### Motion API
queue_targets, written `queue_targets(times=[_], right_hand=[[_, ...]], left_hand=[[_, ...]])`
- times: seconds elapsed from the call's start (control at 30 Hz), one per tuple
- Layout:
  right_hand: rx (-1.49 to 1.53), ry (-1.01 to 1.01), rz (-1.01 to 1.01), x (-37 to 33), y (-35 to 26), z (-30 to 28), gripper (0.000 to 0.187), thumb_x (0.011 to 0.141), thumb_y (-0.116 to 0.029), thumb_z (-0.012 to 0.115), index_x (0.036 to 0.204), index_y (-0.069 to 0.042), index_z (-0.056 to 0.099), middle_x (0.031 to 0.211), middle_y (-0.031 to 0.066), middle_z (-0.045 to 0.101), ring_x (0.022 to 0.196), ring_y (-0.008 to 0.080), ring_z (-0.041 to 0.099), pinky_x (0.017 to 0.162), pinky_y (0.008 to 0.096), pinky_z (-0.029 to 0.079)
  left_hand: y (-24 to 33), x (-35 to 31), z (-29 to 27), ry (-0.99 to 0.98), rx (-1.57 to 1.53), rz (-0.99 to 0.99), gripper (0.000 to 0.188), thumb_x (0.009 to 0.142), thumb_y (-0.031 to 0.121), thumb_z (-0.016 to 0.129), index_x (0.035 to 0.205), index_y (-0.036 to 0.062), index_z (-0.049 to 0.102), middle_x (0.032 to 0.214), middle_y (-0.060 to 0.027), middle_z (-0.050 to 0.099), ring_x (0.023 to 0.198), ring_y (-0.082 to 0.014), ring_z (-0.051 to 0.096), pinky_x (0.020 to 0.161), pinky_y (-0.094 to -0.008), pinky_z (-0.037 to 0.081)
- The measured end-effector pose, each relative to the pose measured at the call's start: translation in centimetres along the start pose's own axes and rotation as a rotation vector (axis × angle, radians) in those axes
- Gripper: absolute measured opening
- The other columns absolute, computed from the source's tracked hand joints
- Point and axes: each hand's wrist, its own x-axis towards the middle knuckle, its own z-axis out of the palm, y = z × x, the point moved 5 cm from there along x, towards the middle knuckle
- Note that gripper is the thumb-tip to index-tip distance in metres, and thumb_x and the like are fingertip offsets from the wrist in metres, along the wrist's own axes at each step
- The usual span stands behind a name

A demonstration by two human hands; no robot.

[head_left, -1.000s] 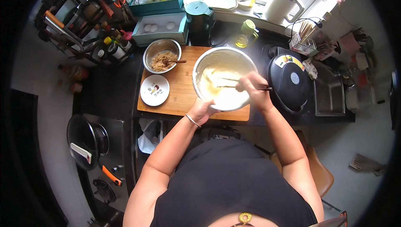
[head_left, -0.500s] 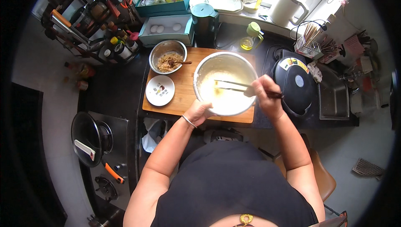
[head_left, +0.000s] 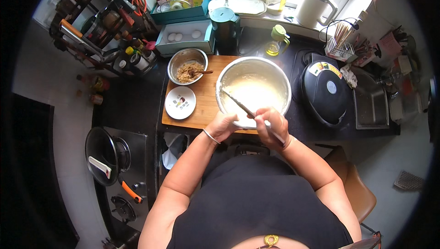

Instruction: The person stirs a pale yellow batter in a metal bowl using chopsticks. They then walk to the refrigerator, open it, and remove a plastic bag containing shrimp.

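Observation:
A large metal bowl [head_left: 219,84] of pale, wet batter [head_left: 256,92] sits at the right part of a wooden cutting board [head_left: 206,113]. My left hand [head_left: 223,126] grips the bowl's near-left rim, thumb over the edge. In my right hand [head_left: 273,127], held above the near rim, is a pair of dark chopsticks [head_left: 242,105]. They slant to the far left, tips near the bowl's left inner wall. Left of it stand a smaller metal bowl [head_left: 171,69] with a brownish shredded mixture and a brown-handled utensil [head_left: 206,71], and a white plate [head_left: 181,102].
Behind the board are a box with eggs [head_left: 183,36], a dark pitcher [head_left: 225,31] and an oil bottle [head_left: 275,42]. At right are a black electric griddle [head_left: 324,95] and a sink [head_left: 370,111]. A pan [head_left: 101,152] rests on the stove at left.
My right hand has moved left and nearer to me with the chopsticks, which now point far left instead of lying nearly level across the bowl. My left hand stays on the rim.

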Motion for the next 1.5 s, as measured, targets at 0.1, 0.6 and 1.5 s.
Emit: queue_targets(times=[0.1, 0.6, 1.5], right_hand=[[-0.111, 0.045, -0.043, 0.6, -0.1, 0.1, 0.011, 0.075, 0.003, 0.056, 0.077, -0.001, 0.047, 0.074, 0.0161, 0.055, 0.062, 0.0268, 0.055, 0.057, 0.0325, 0.045], [-0.156, -0.080, -0.091, 0.6, -2.1, 0.4, 0.006, 0.079, 0.003, 0.053, 0.079, 0.000, 0.047, 0.078, 0.0172, 0.057, 0.067, 0.0272, 0.057, 0.060, 0.0317, 0.047], [-0.107, -0.022, -0.069, 0.2, -0.8, 0.1, 0.007, 0.078, 0.001, 0.053, 0.077, -0.001, 0.047, 0.077, 0.0173, 0.056, 0.067, 0.0270, 0.057, 0.059, 0.0314, 0.046]], left_hand=[[0.0, -0.1, 0.1, -0.004, 0.013, 0.002, 0.047, 0.072, 0.005, 0.053, 0.117, 0.0017, 0.043, 0.104, -0.0084, 0.054, 0.089, -0.0196, 0.057, 0.074, -0.0334, 0.051], [0.0, -0.3, 0.6, -0.016, 0.013, 0.026, 0.045, 0.072, 0.004, 0.051, 0.116, -0.0018, 0.043, 0.102, -0.0097, 0.055, 0.089, -0.0208, 0.058, 0.075, -0.0355, 0.051], [0.1, -0.2, 0.6, 0.004, 0.000, 0.009, 0.048, 0.070, 0.001, 0.050, 0.117, -0.0005, 0.042, 0.105, -0.0097, 0.054, 0.090, -0.0203, 0.057, 0.073, -0.0322, 0.051]])
